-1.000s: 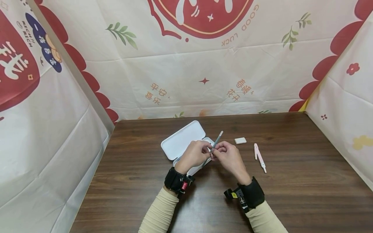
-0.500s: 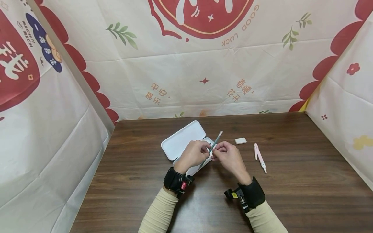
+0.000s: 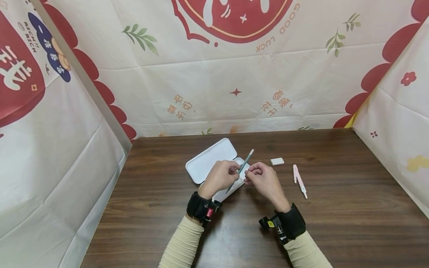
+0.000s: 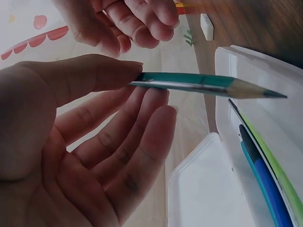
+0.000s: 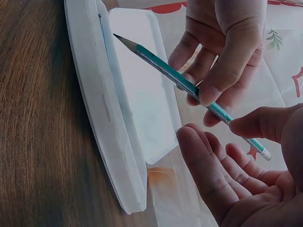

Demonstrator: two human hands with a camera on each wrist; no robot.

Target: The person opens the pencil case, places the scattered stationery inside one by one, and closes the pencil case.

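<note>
Fingers (image 4: 152, 132) of the left hand (image 3: 222, 174) pinch a slim teal-and-silver wooden pencil (image 5: 165, 69) near mid-length against the thumb; at three o'clock from it, the right hand (image 3: 265, 181) has loosely bent, empty fingers. With so narrow a pinch, the smooth shaft could swivel or slip, and its sharpened point might mark the open white plastic case (image 3: 210, 158) below. Seen from the head, the pencil's eraser end extends toward one o'clock from the pinching fingers, its point toward seven.
</note>
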